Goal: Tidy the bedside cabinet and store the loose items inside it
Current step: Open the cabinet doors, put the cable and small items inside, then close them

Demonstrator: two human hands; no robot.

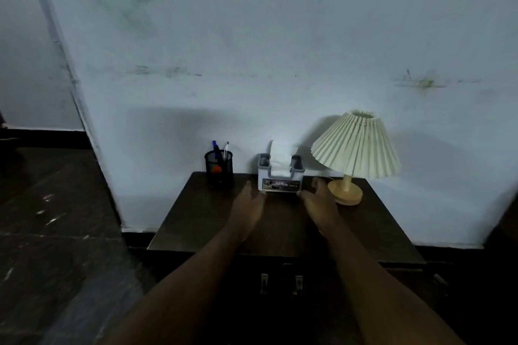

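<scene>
A dark wooden bedside cabinet (pixel 196 221) stands against the wall. At the back of its top sits a grey and white tissue holder (pixel 280 176) with a white tissue sticking up. My left hand (pixel 248 204) lies with straight fingers at the holder's lower left corner. My right hand (pixel 318 200) reaches to the holder's lower right corner, fingers relaxed and thumb raised. Neither hand is wrapped round it. A black mesh pen cup (pixel 219 168) with pens stands to the left. A lamp (pixel 354 154) with a pleated cream shade and wooden base stands to the right.
Two metal handles (pixel 281 283) show on the cabinet's dark front, below my forearms. The pale wall rises directly behind the cabinet. Dark floor lies to the left, with a doorway edge at the far left.
</scene>
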